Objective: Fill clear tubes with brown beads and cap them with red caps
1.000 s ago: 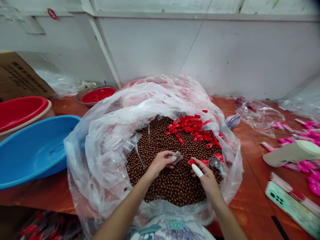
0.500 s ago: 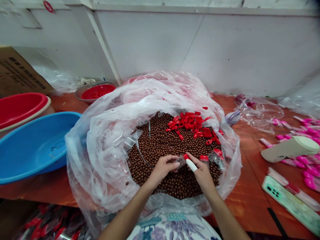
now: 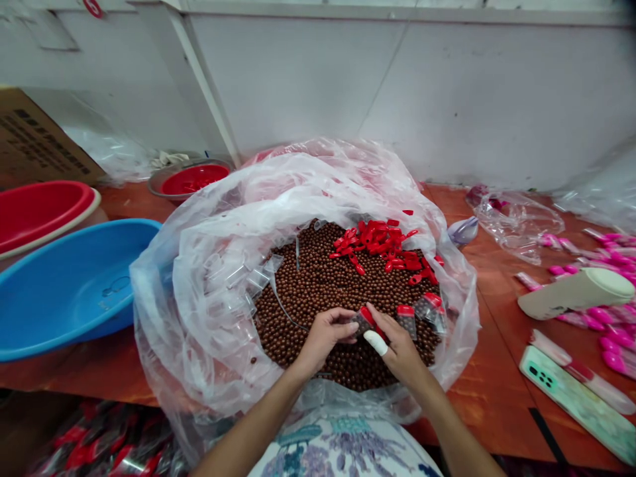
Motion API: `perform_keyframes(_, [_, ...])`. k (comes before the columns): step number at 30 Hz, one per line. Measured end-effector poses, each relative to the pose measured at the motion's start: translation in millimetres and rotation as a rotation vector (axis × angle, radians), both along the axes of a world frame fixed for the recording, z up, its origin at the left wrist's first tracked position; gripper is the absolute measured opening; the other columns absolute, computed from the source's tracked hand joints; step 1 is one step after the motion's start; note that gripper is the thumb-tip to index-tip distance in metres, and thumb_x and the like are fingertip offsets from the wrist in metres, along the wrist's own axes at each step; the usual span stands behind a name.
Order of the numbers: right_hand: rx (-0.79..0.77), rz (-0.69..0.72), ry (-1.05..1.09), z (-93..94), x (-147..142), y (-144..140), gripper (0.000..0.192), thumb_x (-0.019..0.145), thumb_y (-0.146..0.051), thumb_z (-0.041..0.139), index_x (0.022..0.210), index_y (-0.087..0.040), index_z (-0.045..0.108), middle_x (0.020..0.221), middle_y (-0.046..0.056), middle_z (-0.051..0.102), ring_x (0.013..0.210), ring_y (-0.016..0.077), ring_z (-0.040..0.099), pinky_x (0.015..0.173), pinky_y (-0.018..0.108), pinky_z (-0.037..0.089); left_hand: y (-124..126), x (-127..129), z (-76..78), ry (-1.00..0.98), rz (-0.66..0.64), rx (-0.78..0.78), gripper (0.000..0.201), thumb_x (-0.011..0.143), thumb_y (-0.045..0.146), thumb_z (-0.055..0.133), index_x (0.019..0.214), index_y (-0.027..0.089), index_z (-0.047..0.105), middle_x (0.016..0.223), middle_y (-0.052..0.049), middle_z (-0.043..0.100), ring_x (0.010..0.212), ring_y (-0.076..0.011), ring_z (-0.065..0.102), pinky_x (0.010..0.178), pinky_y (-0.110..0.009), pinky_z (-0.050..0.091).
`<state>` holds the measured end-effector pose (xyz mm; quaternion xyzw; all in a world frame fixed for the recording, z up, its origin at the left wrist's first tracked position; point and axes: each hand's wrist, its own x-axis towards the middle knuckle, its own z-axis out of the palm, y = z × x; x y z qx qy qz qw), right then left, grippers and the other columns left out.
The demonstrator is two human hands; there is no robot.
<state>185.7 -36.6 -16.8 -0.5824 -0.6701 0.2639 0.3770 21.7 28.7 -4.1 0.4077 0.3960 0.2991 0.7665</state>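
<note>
Brown chocolate-like balls (image 3: pixel 318 285) fill a container lined with a white plastic bag (image 3: pixel 209 225). Over them my left hand (image 3: pixel 325 334) pinches a small clear box (image 3: pixel 362 322) with brown balls inside and a red cap. From the other side my right hand (image 3: pixel 397 344) grips the capped end, its white-covered thumb bent in front. Just right of that hand lie capped boxes (image 3: pixel 406 321). Loose red caps (image 3: pixel 382 238) are heaped on the balls at the back right. Clear uncapped boxes (image 3: pixel 236 275) lie on the bag's left side.
To the left stand a blue basin (image 3: pixel 64 285), a red basin (image 3: pixel 40 212) and a smaller red bowl (image 3: pixel 196 180). On the right lie a cream cylinder (image 3: pixel 571 295), a phone (image 3: pixel 576 404) and pink-capped tubes (image 3: pixel 616 318). A cardboard box (image 3: pixel 40 139) stands back left.
The right thumb has bent and slid down toward the palm. More of the box's red cap now shows between the hands. The left hand keeps its hold.
</note>
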Motion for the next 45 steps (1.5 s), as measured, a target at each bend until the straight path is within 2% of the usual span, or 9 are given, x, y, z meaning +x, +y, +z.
perform_keyframes(4, [0.050,-0.087,-0.131,-5.1,-5,2,0.076,0.069,-0.039,0.067,0.134,-0.019,0.033,0.127,0.012,0.050,0.115,0.0260,0.048,0.096,0.043,0.040,-5,4,0.5,-0.020,0.024,-0.013,0.030,0.063,0.027,0.072,0.089,0.014,0.065,0.075,-0.001,0.062,0.066,-0.0122,0.056,0.062,-0.025,0.046])
perform_keyframes(9, [0.103,-0.122,-0.260,-9.6,-7,2,0.063,0.070,-0.035,0.064,0.126,-0.016,0.041,0.114,0.013,0.058,0.101,0.0255,0.056,0.087,0.040,0.045,-7,4,-1.8,-0.019,-0.028,0.037,0.031,0.061,0.030,0.074,0.084,0.014,0.063,0.074,0.000,0.061,0.068,-0.0103,0.055,0.064,-0.021,0.041])
perform_keyframes(13, [0.133,-0.073,-0.311,-6.6,-12,-3,0.059,0.067,-0.032,0.064,0.121,-0.017,0.045,0.108,0.011,0.061,0.093,0.0255,0.058,0.080,0.038,0.045,-10,8,-7.1,-0.080,-0.092,-0.122,0.040,0.071,0.052,0.060,0.086,0.015,0.056,0.075,-0.001,0.060,0.062,-0.0119,0.057,0.059,-0.024,0.045])
perform_keyframes(21, [-0.041,-0.031,-0.223,4.2,-10,-9,0.071,0.068,-0.037,0.066,0.130,-0.018,0.037,0.116,0.011,0.058,0.097,0.0254,0.058,0.079,0.035,0.045,-17,19,-13.3,-0.124,0.077,-0.213,0.038,0.078,0.053,0.050,0.090,0.017,0.048,0.062,0.002,0.057,0.045,-0.0096,0.052,0.043,-0.021,0.042])
perform_keyframes(26, [-0.210,-0.220,-0.090,3.8,5,-18,0.023,0.082,-0.040,0.050,0.089,-0.022,0.063,0.080,0.002,0.067,0.072,0.0195,0.062,0.066,0.029,0.047,-12,10,-3.2,-0.153,0.047,-0.211,0.040,0.082,0.052,0.042,0.101,0.018,0.048,0.067,0.000,0.058,0.047,-0.0106,0.052,0.046,-0.025,0.047])
perform_keyframes(28, [-0.156,-0.239,-0.044,3.0,6,-18,0.023,0.085,-0.035,0.045,0.090,-0.023,0.065,0.089,0.003,0.068,0.082,0.0206,0.063,0.075,0.031,0.047,-13,9,-1.2,-0.148,0.025,-0.196,0.041,0.082,0.052,0.042,0.103,0.018,0.049,0.068,0.000,0.058,0.048,-0.0103,0.051,0.045,-0.025,0.046])
perform_keyframes(31, [-0.054,-0.247,-0.004,5.3,1,-16,0.031,0.086,-0.029,0.043,0.113,-0.023,0.057,0.109,0.006,0.064,0.098,0.0216,0.059,0.086,0.035,0.045,-15,12,-2.5,-0.127,-0.004,-0.175,0.044,0.080,0.053,0.043,0.107,0.019,0.050,0.066,0.001,0.056,0.048,-0.0102,0.051,0.042,-0.021,0.042])
perform_keyframes(38, [0.095,-0.037,-0.260,20.2,-18,-9,0.065,0.068,-0.035,0.065,0.127,-0.021,0.041,0.122,0.010,0.053,0.109,0.0265,0.050,0.092,0.041,0.042,-21,21,-8.2,-0.090,-0.020,-0.194,0.068,0.074,0.072,0.033,0.097,0.013,0.059,0.061,-0.001,0.057,0.046,-0.0089,0.048,0.043,-0.020,0.035])
perform_keyframes(45, [0.220,-0.038,-0.355,5.0,-20,-10,0.065,0.068,-0.026,0.060,0.128,-0.017,0.036,0.126,0.014,0.049,0.113,0.0272,0.048,0.092,0.043,0.041,-24,25,-8.8,-0.045,0.063,-0.157,0.047,0.078,0.056,0.047,0.104,0.018,0.055,0.061,0.002,0.055,0.050,-0.0102,0.047,0.046,-0.021,0.038])
